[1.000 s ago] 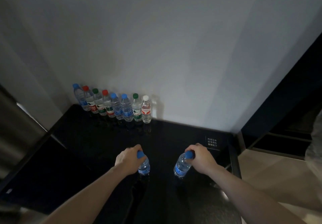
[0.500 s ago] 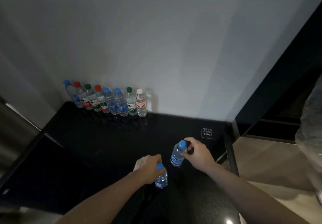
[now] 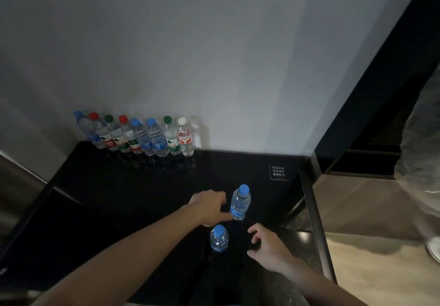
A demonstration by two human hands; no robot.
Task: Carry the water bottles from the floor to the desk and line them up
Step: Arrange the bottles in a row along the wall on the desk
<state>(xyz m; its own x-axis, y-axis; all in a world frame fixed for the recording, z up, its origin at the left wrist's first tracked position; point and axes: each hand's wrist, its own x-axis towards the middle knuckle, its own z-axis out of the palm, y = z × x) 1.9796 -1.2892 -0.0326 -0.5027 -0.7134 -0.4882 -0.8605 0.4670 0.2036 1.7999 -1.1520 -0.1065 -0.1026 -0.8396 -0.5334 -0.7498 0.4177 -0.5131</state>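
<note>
Nearest, the right hand [image 3: 269, 246] hovers with loosely curled, empty fingers just right of a blue-capped bottle [image 3: 219, 238] standing on the black desk [image 3: 119, 198]. Beyond it, the left hand [image 3: 209, 207] is spread open, fingertips touching a second blue-capped bottle [image 3: 240, 202] on its right. Farthest from both hands, a row of eight bottles [image 3: 135, 136] lines the wall [image 3: 214, 55]

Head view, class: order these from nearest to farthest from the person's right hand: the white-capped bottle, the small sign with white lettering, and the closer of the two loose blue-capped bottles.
From the right hand:
1. Closer blue-capped bottle, just left of it.
2. Small sign, ahead by the desk's right edge.
3. White-capped bottle, right end of the row at the wall.
</note>
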